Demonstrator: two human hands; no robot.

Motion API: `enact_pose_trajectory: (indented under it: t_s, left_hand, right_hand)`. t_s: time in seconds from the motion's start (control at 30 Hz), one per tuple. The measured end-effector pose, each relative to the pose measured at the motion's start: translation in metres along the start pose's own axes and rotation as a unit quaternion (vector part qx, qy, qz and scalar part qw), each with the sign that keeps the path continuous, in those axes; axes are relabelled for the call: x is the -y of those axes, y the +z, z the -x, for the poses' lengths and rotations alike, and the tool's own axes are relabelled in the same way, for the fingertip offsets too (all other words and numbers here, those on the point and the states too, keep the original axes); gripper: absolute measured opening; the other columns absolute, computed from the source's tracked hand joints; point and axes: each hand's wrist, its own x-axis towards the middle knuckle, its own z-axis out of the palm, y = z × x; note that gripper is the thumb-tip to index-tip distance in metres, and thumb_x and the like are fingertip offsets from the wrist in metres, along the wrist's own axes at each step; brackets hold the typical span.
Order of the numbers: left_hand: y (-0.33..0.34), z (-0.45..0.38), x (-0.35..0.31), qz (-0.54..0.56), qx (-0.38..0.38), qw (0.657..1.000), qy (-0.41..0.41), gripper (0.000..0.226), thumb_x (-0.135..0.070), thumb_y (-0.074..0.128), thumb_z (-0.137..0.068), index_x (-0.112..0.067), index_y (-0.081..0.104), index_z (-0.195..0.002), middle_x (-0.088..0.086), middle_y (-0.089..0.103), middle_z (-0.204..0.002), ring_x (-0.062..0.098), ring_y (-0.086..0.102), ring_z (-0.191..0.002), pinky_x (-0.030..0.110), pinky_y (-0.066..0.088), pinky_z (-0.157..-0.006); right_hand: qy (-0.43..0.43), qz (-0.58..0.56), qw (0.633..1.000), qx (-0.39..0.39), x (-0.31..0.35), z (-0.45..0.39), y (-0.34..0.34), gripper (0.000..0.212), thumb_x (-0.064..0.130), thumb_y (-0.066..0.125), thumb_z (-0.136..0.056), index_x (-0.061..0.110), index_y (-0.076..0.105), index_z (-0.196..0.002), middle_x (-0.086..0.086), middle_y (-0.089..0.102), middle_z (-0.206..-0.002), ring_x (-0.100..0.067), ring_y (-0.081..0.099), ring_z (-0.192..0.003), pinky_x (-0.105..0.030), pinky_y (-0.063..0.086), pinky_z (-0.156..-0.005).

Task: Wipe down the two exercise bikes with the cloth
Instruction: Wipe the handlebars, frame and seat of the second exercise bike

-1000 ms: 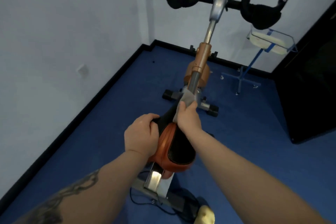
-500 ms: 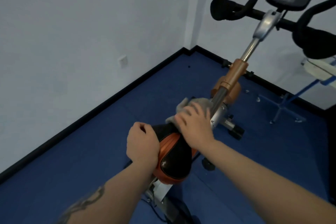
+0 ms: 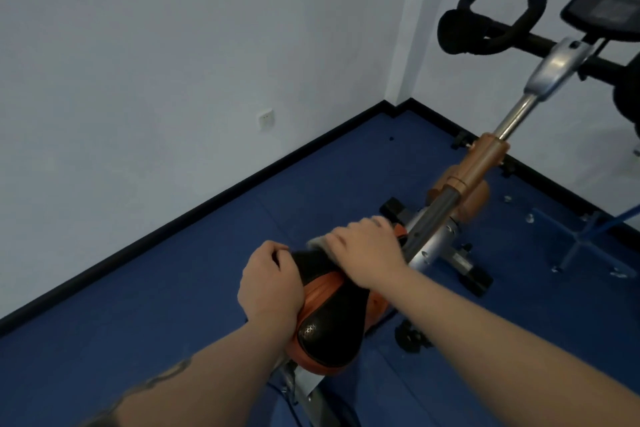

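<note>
Big picture: one exercise bike (image 3: 460, 191) stands on the blue floor (image 3: 173, 305) near the room corner, handlebars (image 3: 485, 28) up top right. Only 1 bike in view, can't see the 2nd.

Saddle (image 3: 329, 319) is right under the camera, so it's an easy reach w/ both arms.

Left hand (image 3: 270, 284) has fingers curled over the saddle's left edge, prob to stop it wobbling.

Right hand (image 3: 367, 250) lies palm-down on the saddle nose, fingers mostly flat, pressing the cloth (image 3: 317, 243) underneath. Only a grey edge pokes out, so pressure goes straight into the wipe.
</note>
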Motion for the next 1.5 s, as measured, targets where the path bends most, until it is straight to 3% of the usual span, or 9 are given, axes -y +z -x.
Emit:
enact_pose_trajectory:
  t_s: [0.1,0.3,0.47,0.63,0.8,1.0,1.17,1.33,1.5]
  left_hand:
    - [0.0,0.0,-0.001,0.0,-0.008,1.0,0.0,0.02,-0.025,0.043,-0.094,-0.032,0.061,-0.087,-0.016,0.057,-0.081,0.004,0.053,-0.073,0.031,0.043,-0.063]
    - [-0.001,0.002,-0.001,0.009,-0.014,1.0,-0.002,0.02,-0.023,0.044,-0.093,-0.031,0.061,-0.084,-0.012,0.061,-0.081,0.008,0.055,-0.073,0.032,0.044,-0.063]
    - [-0.001,0.004,-0.002,0.013,-0.019,1.0,-0.007,0.019,-0.025,0.046,-0.092,-0.032,0.063,-0.087,-0.016,0.058,-0.08,0.005,0.052,-0.072,0.03,0.042,-0.062]
    - [-0.001,0.005,-0.004,0.0,-0.023,1.0,0.009,0.019,-0.025,0.047,-0.092,-0.031,0.063,-0.087,-0.015,0.059,-0.08,0.007,0.053,-0.072,0.029,0.037,-0.062]
    - [0.0,0.004,0.0,-0.007,-0.03,0.998,0.053,0.017,-0.022,0.049,-0.091,-0.031,0.063,-0.092,-0.017,0.056,-0.088,0.001,0.048,-0.073,0.022,0.032,-0.059]
    - [0.001,0.004,-0.001,-0.021,-0.03,0.997,0.075,0.017,-0.021,0.05,-0.091,-0.029,0.065,-0.091,-0.017,0.056,-0.088,0.006,0.05,-0.078,0.025,0.032,-0.062]
    - [0.001,0.002,0.001,-0.015,-0.013,0.998,0.067,0.019,-0.022,0.048,-0.091,-0.031,0.064,-0.09,-0.014,0.06,-0.087,0.009,0.053,-0.079,0.026,0.033,-0.059]
    - [-0.001,0.0,0.0,-0.017,0.015,0.996,0.081,0.018,-0.023,0.045,-0.091,-0.032,0.061,-0.091,-0.013,0.06,-0.089,0.012,0.055,-0.084,0.032,0.041,-0.067]
    - [-0.007,-0.007,-0.001,-0.109,0.118,0.975,0.153,0.023,-0.022,0.035,-0.096,-0.031,0.055,-0.099,-0.014,0.056,-0.096,0.012,0.054,-0.086,0.037,0.047,-0.073]
  right_hand:
    - [0.086,0.07,0.994,0.016,0.0,-0.003,0.0,0.04,0.036,0.027,-0.097,0.029,0.066,-0.1,0.001,0.062,-0.101,-0.027,0.054,-0.104,-0.051,0.026,-0.103]
    - [-0.05,-0.045,0.997,-0.034,0.015,0.02,0.011,0.042,0.046,0.023,-0.1,0.032,0.057,-0.119,0.003,0.063,-0.107,-0.021,0.054,-0.108,-0.043,0.025,-0.109]
    - [0.095,-0.02,0.993,-0.062,0.001,0.014,0.011,0.041,0.041,0.025,-0.098,0.026,0.063,-0.104,0.004,0.063,-0.106,-0.02,0.052,-0.112,-0.052,0.019,-0.113]
    - [-0.069,-0.037,0.996,-0.047,0.001,0.02,0.016,0.038,0.044,0.027,-0.099,0.034,0.056,-0.121,0.008,0.063,-0.111,-0.016,0.051,-0.114,-0.042,0.021,-0.111]
    - [0.1,-0.016,0.992,-0.075,-0.008,0.008,0.014,0.04,0.04,0.025,-0.099,0.028,0.062,-0.105,0.006,0.062,-0.107,-0.02,0.051,-0.112,-0.049,0.02,-0.112]
    - [-0.092,-0.063,0.993,-0.033,-0.022,0.019,0.015,0.038,0.044,0.028,-0.1,0.036,0.054,-0.126,0.011,0.059,-0.117,-0.012,0.047,-0.119,-0.039,0.013,-0.116]
    - [0.122,-0.089,0.981,-0.124,-0.002,0.019,0.023,0.034,0.04,0.031,-0.099,0.031,0.062,-0.109,0.01,0.058,-0.116,-0.017,0.046,-0.124,-0.044,0.013,-0.117]
    - [-0.045,-0.081,0.994,-0.061,0.0,0.031,0.024,0.044,0.044,0.024,-0.099,0.036,0.051,-0.134,0.01,0.05,-0.137,-0.014,0.037,-0.134,-0.046,0.011,-0.116]
    - [0.238,-0.164,0.952,-0.102,-0.012,0.014,0.021,0.04,0.039,0.028,-0.103,0.029,0.049,-0.135,-0.004,0.031,-0.152,-0.021,0.02,-0.141,-0.041,0.016,-0.116]
